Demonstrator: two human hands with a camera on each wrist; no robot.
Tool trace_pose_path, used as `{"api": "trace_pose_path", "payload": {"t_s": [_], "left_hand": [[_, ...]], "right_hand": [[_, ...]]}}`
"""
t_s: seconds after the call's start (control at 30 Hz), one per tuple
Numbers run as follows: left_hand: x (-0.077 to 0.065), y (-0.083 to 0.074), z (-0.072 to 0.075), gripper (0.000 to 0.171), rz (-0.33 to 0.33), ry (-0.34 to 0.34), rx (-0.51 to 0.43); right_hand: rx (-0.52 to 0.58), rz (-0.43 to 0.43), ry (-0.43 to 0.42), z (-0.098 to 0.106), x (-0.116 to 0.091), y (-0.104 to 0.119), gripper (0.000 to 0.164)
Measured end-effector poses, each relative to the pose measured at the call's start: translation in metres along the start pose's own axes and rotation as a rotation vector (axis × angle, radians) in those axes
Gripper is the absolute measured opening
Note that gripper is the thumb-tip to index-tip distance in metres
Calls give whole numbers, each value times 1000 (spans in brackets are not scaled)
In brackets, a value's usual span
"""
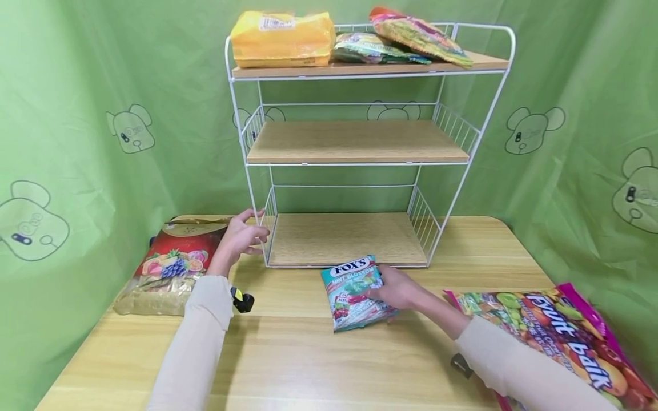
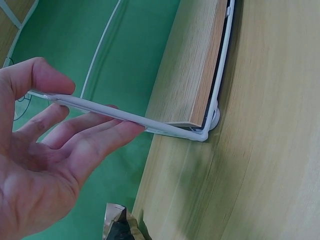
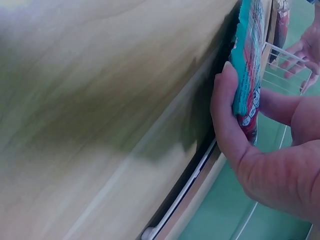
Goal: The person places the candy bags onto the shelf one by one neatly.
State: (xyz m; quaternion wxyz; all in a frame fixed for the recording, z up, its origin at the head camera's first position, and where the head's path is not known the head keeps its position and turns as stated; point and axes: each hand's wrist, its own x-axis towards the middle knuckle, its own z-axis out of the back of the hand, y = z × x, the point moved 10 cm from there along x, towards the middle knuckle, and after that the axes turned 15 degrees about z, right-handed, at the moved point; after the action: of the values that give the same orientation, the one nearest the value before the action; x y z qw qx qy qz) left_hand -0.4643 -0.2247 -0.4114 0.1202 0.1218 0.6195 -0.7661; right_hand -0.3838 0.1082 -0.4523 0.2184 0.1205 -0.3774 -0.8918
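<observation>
My right hand (image 1: 396, 287) pinches the right side of a teal bag of Fox's mint candy (image 1: 354, 294), thumb on one face and fingers on the other. The candy bag (image 3: 248, 55) is tilted, in front of the rack's lowest shelf; its label faces up in the head view. At the left front post of a white wire rack (image 1: 245, 123) is my left hand (image 1: 243, 237). Seen from the left wrist, the thumb lies on one side of that post (image 2: 107, 110) and the fingers on the other, holding it lightly.
Atop the rack sit a yellow package (image 1: 283, 43), a green bag (image 1: 372, 48) and a colourful bag (image 1: 418, 34). A red and gold fruit-print bag (image 1: 175, 262) lies left on the table (image 1: 303, 365); a large fruit candy bag (image 1: 555, 325) lies right, partly under my right forearm.
</observation>
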Motion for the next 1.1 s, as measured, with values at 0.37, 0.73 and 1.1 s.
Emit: {"api": "trace_pose_path", "payload": {"t_s": [0.37, 0.73, 1.1], "left_hand": [[1, 1, 0, 63, 0, -1, -5], [1, 2, 0, 64, -2, -5, -3], [1, 2, 0, 63, -4, -7, -9]], "right_hand": [[143, -31, -58, 5, -3, 0, 69], [251, 20, -45, 13, -5, 18, 67], [228, 82, -62, 39, -9, 41, 66]]}}
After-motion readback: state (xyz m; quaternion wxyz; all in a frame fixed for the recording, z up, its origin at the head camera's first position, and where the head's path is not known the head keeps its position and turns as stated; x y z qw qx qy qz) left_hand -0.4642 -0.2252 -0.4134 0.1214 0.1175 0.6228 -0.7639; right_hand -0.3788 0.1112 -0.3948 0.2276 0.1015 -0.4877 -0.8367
